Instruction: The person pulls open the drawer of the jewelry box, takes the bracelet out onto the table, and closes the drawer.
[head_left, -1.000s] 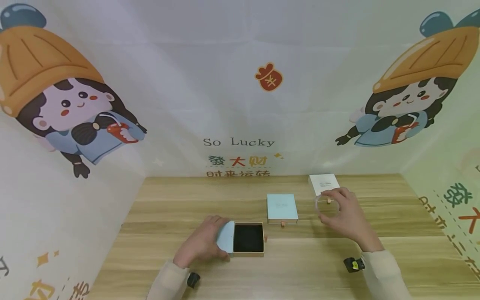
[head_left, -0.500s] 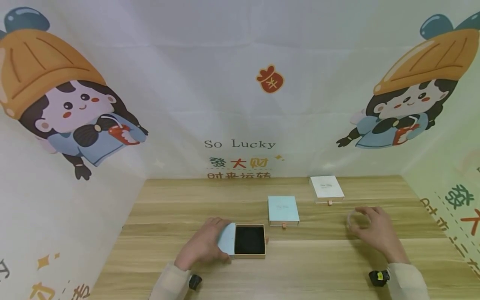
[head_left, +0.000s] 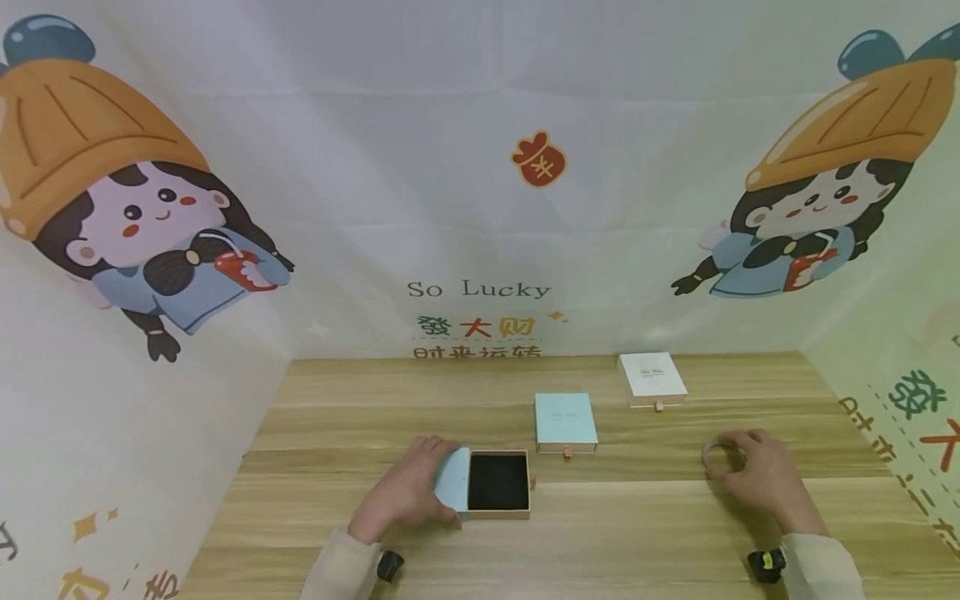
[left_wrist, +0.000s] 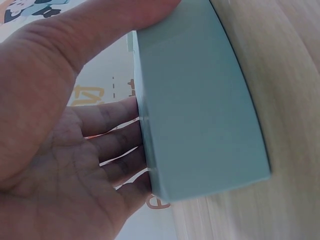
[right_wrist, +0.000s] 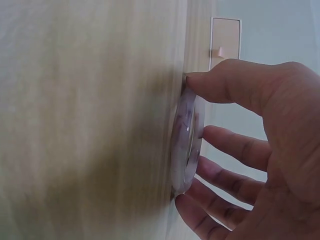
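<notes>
My left hand grips the light blue sleeve of a slide-out gift box from its left side. In the left wrist view the thumb and fingers span the sleeve's end. The drawer of this box is pulled out to the right and shows a black pad. Off to the right, my right hand holds a pale, translucent bangle with purplish patches, thumb on one side and fingers on the other. The bangle lies flat at the tabletop; whether it touches the wood I cannot tell.
A closed light blue box with a small tab stands between the hands, farther back. Behind it to the right is a closed white box. Printed cloth walls border the wooden table.
My right hand has carried the bangle from in front of the white box to the right and nearer, down to the table. My left hand has stayed on the open box.
</notes>
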